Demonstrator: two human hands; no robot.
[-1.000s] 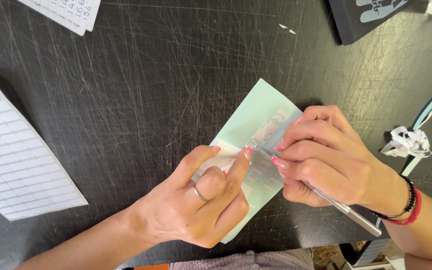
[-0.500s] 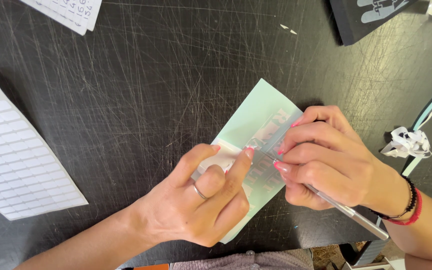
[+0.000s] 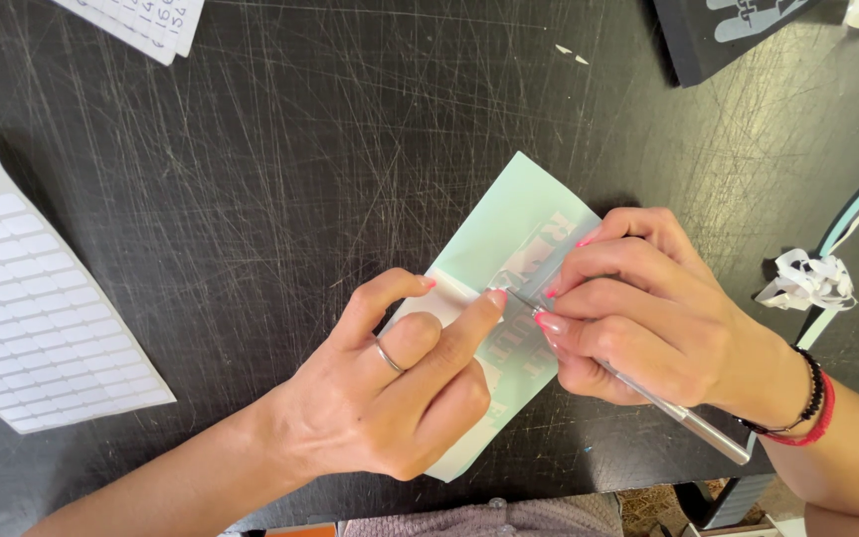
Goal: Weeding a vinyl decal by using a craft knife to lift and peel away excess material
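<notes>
A pale mint-green vinyl sheet [image 3: 509, 224] with cut-out letters lies tilted on the scratched black table [image 3: 280, 179]. My left hand [image 3: 400, 388], a ring on one finger, presses the sheet down with its fingertips near the sheet's middle. My right hand [image 3: 638, 313] grips a thin silver weeding tool [image 3: 693, 423] like a pen. The tool's tip meets the sheet right beside my left index fingertip. The handle sticks out behind my right wrist, which wears red and black bracelets.
A white sheet of small rectangular labels [image 3: 32, 308] lies at the left. Another white sheet [image 3: 141, 20] pokes in at the top left. A black card with a pale design [image 3: 738, 30] sits top right. A tangle of white vinyl scraps [image 3: 807, 283] lies at the right.
Both hands stay nearly in place. My right hand has shifted the tool tip slightly along the lettering toward my left fingertip.
</notes>
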